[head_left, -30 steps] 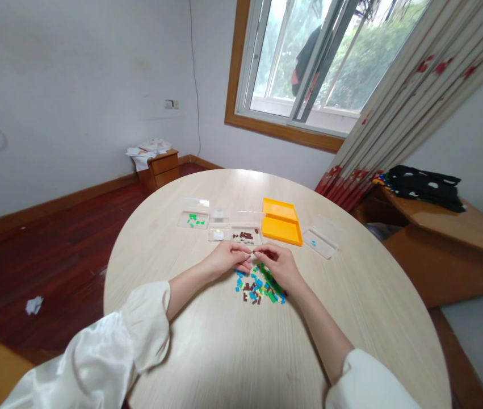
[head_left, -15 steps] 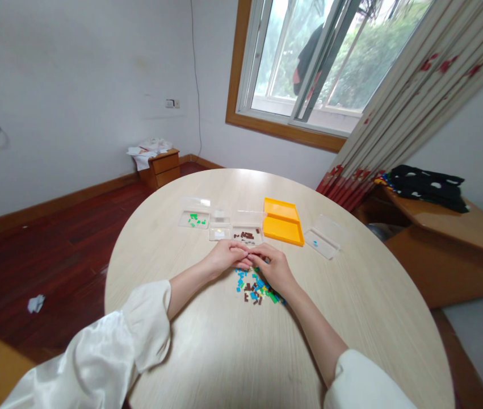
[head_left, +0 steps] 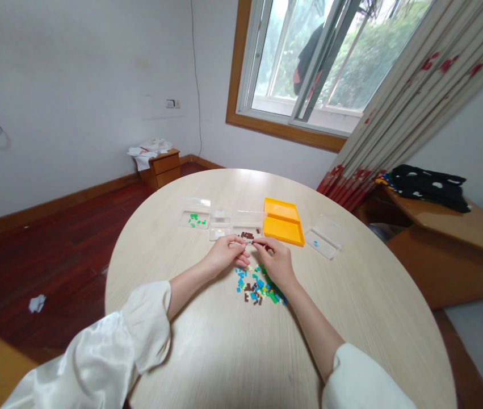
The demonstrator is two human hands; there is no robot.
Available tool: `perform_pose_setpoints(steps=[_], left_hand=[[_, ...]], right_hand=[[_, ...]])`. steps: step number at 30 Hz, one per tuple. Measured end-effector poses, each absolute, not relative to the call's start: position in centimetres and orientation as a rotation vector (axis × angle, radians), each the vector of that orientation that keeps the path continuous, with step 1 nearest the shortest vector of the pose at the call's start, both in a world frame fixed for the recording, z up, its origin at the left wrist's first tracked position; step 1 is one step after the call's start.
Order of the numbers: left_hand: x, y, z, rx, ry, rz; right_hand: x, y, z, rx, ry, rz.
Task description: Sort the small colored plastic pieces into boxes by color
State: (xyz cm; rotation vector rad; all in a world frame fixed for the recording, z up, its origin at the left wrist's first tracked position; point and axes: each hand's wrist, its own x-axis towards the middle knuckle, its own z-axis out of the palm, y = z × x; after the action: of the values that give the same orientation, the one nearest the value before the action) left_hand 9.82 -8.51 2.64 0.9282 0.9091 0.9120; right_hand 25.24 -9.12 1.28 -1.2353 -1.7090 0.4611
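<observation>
My right hand [head_left: 278,263] pinches a small dark brown brick [head_left: 253,243] between thumb and fingertips, at the front edge of a clear plastic case [head_left: 259,233]. Several brown bricks [head_left: 248,234] lie inside this case. Close on the left is my left hand [head_left: 225,254], its fingers loosely curled and apart, with nothing that I can make out in them. Below both hands a loose pile of small bricks [head_left: 255,286] in blue, green, brown and yellow lies on the table. The right hand covers part of that pile.
A clear case with green bricks [head_left: 194,219] and a smaller clear case [head_left: 214,234] stand to the left on the round table [head_left: 207,352]. An open yellow case [head_left: 286,230] lies right of centre. Beyond it is a clear case [head_left: 328,251] with blue bricks.
My hands have moved slightly apart. The right fingertips, with the brown brick, have shifted forward to the clear case's front edge, and more of the pile shows.
</observation>
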Motion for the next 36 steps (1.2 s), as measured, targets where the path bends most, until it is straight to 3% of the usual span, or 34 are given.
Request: perform_pose_setpoints(steps=[6, 15, 21, 27, 36], left_hand=[[9.8, -7.9, 2.1, 1.023, 0.942, 0.961], [9.5, -7.7, 1.8, 1.152, 1.039, 1.002], [8.9, -7.5, 1.8, 1.524, 1.106, 1.001], [7.6, -7.9, 2.8, 1.959, 0.896, 0.704], [7.1, -8.1, 2.4, 2.140, 0.713, 0.468]], right_hand=[[25.7, -6.5, 0.3, -1.268, -1.670, 0.224], [26.4, -6.1, -0.5, -1.247, -1.673, 0.237], [27.1, -7.0, 1.4, -1.282, -1.612, 0.685], [27.5, -9.4, 3.1, -1.258, -1.932, 1.182], [26.4, -12.5, 4.6, -1.180, -2.475, 0.922]])
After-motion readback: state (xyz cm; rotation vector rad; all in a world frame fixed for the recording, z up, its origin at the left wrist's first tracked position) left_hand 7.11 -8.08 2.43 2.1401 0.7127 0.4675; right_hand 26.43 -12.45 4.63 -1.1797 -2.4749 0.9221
